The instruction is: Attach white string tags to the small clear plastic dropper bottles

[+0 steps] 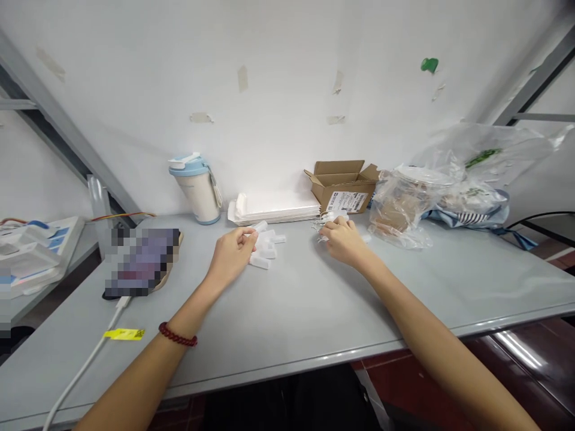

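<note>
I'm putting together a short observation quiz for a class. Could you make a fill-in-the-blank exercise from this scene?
1. The left hand is at some small plastic pieces; the same arm wears a red ____.
2. The hand nearer the cardboard box is the ____ one.
3. The cup has a light ____ lid.

Missing words: bracelet; right; blue.

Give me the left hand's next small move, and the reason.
Probably lift one of the translucent pieces with the left hand: it is right at their edge, and several lie loose there, while the right hand is down at the white bits in front of the box.
</note>
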A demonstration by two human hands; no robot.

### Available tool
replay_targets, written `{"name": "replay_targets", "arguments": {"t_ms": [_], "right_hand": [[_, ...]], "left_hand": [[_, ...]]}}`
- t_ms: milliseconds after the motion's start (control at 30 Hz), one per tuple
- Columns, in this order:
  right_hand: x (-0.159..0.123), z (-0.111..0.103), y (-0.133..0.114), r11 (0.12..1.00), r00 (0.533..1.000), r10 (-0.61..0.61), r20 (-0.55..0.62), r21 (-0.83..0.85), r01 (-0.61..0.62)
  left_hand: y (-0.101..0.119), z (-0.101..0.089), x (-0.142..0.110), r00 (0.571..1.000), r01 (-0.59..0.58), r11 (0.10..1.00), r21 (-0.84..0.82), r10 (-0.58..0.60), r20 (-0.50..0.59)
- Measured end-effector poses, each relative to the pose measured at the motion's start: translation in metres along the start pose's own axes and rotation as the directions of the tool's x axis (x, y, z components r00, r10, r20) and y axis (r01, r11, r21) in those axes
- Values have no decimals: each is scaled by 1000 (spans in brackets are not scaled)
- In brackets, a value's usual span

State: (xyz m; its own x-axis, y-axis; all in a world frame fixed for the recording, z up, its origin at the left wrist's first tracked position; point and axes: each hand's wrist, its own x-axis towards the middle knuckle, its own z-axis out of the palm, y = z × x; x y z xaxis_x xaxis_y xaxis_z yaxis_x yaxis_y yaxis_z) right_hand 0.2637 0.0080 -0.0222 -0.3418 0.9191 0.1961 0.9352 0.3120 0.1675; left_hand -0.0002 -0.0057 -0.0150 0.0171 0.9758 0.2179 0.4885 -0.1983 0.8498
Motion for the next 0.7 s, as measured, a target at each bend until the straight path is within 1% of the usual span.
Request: {"name": "replay_targets", "arguments": {"t_ms": [67,167,300,367,433,500,533,567,600,700], "right_hand": [[0,1,-2,1000,1000,-10,2,-26,10],[0,1,-5,1000,999,-28,-36,-1,28],[1,2,-6,994,989,-33,-146,97,48],[2,4,-6,981,975,-45,-218,174,84],[3,5,-8,946,946,-54,-319,287,150],[2,5,-12,878,908,-29,-417,424,223],[1,3,-14,835,898,-3,-440,494,244],[-1,2,-18,790,900,28,-435,562,247],[-3,-1,-21,749,913,56,-405,622,230],[-8,-8,-33,673,959,82,-270,725,147]], "left_hand": [[0,1,-1,1000,-12,1000,11,11,20],[2,3,-3,998,-29,999,28,27,51],[8,4,-10,995,-40,998,38,36,93],[12,5,-13,993,-43,999,32,39,109],[15,5,-16,992,-49,999,19,46,116],[18,6,-18,992,-51,999,2,50,117],[20,6,-18,991,-46,999,-10,47,122],[21,7,-19,990,-39,999,-28,42,132],[22,7,-20,988,-31,998,-47,37,151],[26,11,-23,971,-4,995,-103,28,236]]}}
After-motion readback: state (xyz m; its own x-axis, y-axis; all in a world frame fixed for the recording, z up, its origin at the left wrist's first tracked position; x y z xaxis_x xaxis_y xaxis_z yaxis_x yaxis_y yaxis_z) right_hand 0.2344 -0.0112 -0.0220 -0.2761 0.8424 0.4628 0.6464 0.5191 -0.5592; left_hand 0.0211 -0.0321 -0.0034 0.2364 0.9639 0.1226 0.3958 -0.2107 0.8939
